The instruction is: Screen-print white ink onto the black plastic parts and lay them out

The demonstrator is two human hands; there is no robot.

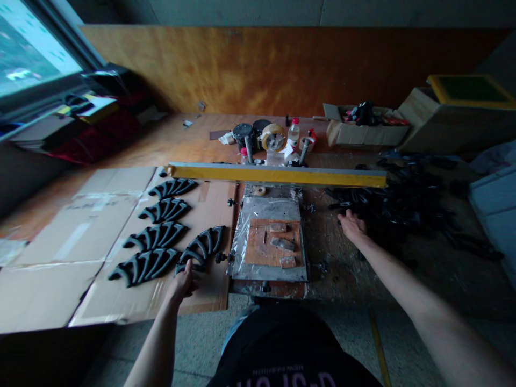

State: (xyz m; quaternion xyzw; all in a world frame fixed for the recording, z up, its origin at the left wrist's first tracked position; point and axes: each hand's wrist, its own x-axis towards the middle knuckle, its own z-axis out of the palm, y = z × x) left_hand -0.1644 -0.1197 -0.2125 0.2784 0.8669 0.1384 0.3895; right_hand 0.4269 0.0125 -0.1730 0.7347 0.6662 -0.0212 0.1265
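Note:
My left hand (pixel 184 280) is closed on a curved black piece (pixel 192 266), shaped like a handle, at the near end of a short row on the cardboard. Several more rows of such black pieces (pixel 155 236) lie to its left. Over on the right, my right hand (pixel 355 224) has its fingers drawn together at a dark piece (pixel 342 205) on the edge of a loose black pile (pixel 407 199). Between the hands is a metal plate (pixel 237 263) with a brown board (pixel 258 258) on it. A grey curved piece (pixel 282 244) and small blocks sit on that board.
A long yellow-sided bar (pixel 278 174) spans above the plate's far end. Behind it stand tape rolls (pixel 273 137), dark tubs (pixel 242 134) and a red-capped bottle (pixel 294 131). Cardboard boxes (pixel 366 131) are at the back right. Black knobs (pixel 220 257) stick out beside the plate.

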